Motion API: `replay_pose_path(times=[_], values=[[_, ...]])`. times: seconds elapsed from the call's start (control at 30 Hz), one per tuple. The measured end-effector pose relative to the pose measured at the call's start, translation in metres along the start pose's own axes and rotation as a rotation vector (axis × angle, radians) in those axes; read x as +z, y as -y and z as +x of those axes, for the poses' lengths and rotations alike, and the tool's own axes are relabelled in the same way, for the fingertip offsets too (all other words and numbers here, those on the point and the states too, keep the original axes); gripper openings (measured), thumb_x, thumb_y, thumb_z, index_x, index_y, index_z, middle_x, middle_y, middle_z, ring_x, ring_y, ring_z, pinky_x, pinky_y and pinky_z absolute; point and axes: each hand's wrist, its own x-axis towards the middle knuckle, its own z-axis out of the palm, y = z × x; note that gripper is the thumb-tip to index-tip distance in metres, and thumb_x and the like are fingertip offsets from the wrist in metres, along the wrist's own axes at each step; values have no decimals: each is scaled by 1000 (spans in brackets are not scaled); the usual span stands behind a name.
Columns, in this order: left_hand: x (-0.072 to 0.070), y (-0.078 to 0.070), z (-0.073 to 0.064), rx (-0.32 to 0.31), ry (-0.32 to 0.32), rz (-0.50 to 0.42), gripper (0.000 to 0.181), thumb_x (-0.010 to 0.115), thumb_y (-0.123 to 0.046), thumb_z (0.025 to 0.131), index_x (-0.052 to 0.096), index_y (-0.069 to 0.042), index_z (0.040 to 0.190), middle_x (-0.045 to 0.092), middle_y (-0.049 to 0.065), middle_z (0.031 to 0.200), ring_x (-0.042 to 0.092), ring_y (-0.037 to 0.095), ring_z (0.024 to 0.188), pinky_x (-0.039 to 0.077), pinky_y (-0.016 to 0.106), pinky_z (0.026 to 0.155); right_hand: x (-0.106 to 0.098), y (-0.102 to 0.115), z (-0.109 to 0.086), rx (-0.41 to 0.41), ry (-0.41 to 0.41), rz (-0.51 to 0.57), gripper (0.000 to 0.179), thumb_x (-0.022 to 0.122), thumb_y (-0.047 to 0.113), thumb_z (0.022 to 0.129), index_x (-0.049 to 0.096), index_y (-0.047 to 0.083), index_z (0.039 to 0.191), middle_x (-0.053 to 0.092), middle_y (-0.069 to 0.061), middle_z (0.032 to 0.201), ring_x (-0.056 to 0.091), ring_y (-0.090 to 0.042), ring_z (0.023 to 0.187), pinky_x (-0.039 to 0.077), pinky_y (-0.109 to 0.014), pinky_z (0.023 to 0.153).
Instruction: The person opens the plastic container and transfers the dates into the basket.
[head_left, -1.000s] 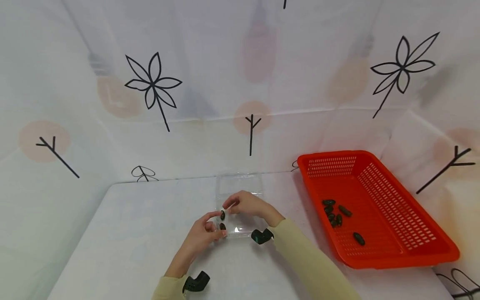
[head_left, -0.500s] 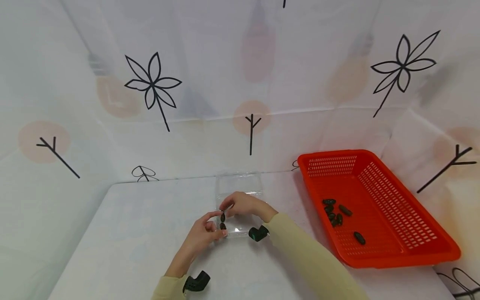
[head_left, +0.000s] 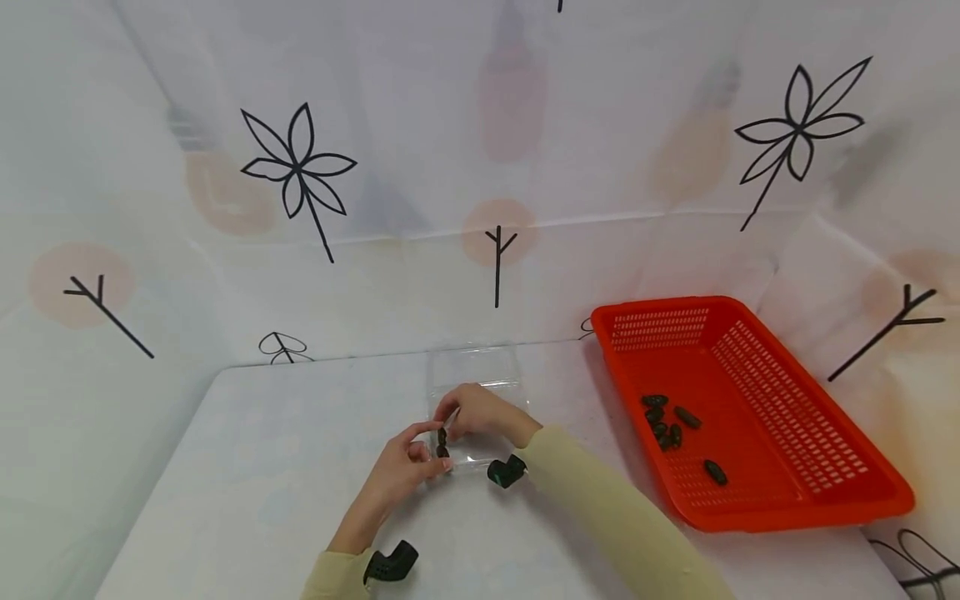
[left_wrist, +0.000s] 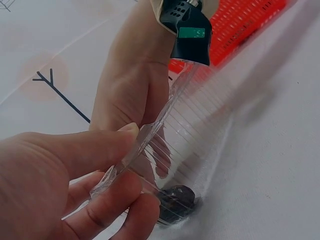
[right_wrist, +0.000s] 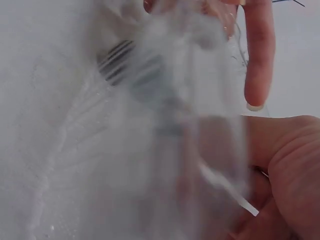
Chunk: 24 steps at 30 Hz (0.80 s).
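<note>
A clear plastic box (left_wrist: 202,112) stands on the table, with its see-through lid (head_left: 476,364) folded back behind it. My left hand (head_left: 396,468) grips the left side wall, pinching it between thumb and fingers in the left wrist view. Two dark oval pieces (head_left: 442,451) lie along that wall inside the box; in the left wrist view a dark piece (left_wrist: 179,197) shows through the ribbed plastic. My right hand (head_left: 480,412) reaches down into the box from above, fingertips at the farther dark piece. I cannot tell whether these fingers hold it. The right wrist view is blurred by plastic.
A red perforated basket (head_left: 750,417) stands on the right of the table. Several dark green oval pieces (head_left: 660,421) cluster at its left side, and a single one (head_left: 715,472) lies apart. A patterned white cloth (head_left: 390,208) hangs behind and at the sides.
My right hand has shifted slightly left and lower over the farther dark piece, which now looks narrower and sits closer to the other piece. My left hand keeps its grip on the box.
</note>
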Motion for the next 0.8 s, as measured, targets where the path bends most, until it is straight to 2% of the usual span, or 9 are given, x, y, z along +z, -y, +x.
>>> replay_pose_path(times=[0.2, 0.37, 0.6, 0.8], values=[[-1, -2, -1, -21, 2, -7, 58, 81, -15, 84, 57, -11, 137, 51, -1, 63, 44, 14, 57, 31, 25, 53, 6, 4, 1, 11, -20, -34, 29, 87, 0, 67, 75, 15, 89, 69, 7, 81, 56, -9, 77, 44, -27, 74], [0, -5, -2, -11, -2, -12, 58, 81, -14, 84, 57, -10, 136, 51, 0, 62, 43, 15, 57, 31, 26, 52, 7, 6, 1, 26, -5, -74, 29, 88, 1, 67, 74, 15, 87, 67, 7, 78, 56, -9, 75, 43, -26, 73], [0, -6, -3, -8, -7, -8, 60, 82, -15, 83, 56, -10, 137, 50, 0, 63, 42, 16, 58, 30, 27, 52, 3, 6, -2, 32, 49, -98, 27, 88, 5, 71, 75, 16, 91, 65, 8, 78, 56, -10, 76, 44, -27, 74], [-1, -2, -2, -20, 3, 5, 62, 82, -17, 84, 55, -11, 139, 51, 0, 64, 43, 16, 58, 32, 27, 53, -3, 3, -10, 42, 103, -42, 19, 85, 5, 75, 75, 16, 87, 64, 5, 77, 55, -10, 70, 45, -24, 66]])
